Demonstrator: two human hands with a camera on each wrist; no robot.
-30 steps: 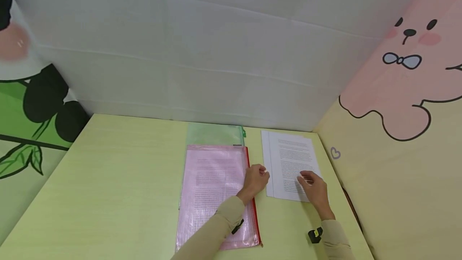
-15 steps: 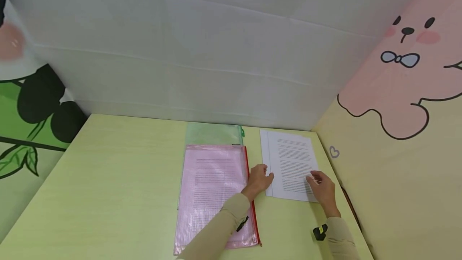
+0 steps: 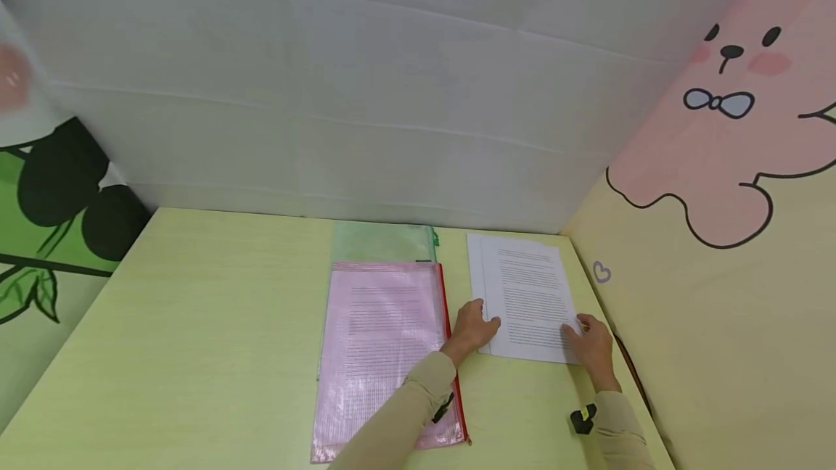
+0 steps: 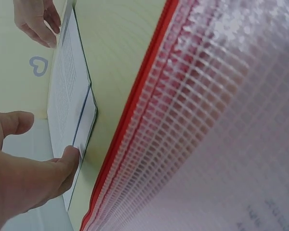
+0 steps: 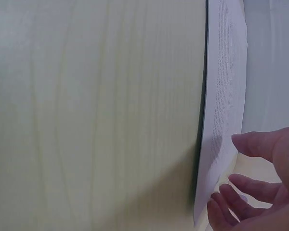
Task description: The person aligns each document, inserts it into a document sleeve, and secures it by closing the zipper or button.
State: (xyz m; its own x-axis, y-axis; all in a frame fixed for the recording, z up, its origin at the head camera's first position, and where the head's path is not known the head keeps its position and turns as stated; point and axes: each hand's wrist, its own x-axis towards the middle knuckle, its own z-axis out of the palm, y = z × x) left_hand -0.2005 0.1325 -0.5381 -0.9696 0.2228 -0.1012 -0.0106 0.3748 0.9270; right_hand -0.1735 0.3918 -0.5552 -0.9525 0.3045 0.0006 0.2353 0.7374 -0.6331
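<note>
Printed sheets: flat white paper [image 3: 529, 296], rectangular, with smooth faces and dense dark lines of text, lying at the right side of the table near its far edge; the upper sheet sits a little to the right of the one beneath, leaving a plain strip at the left.
Left hand: [image 3: 473, 323] at the sheets' left edge, thumb well parted from the fingers and gripping nothing; a fingertip meets the paper's edge.
Right hand: [image 3: 591, 347] by the sheets' lower right edge, fingers gently bent, a gap between them and the thumb; whether they touch the paper I cannot tell.
Pink pouch: [image 3: 385, 310] glossy translucent plastic with a fine grid mesh, text showing through, just left of the sheets, under the left forearm.
Red zip: [image 3: 446, 303] a narrow straight strip down the pouch's right side.
Green pouch: [image 3: 382, 241] pale, translucent, partly covered by the pink one.
Sleeves: beige cloth [image 3: 405, 412].
Table: pale yellow-green [image 3: 228, 325], with faint wood-like grain.
Back wall: grey-white sheeting [image 3: 405, 93], creased in long lines.
</note>
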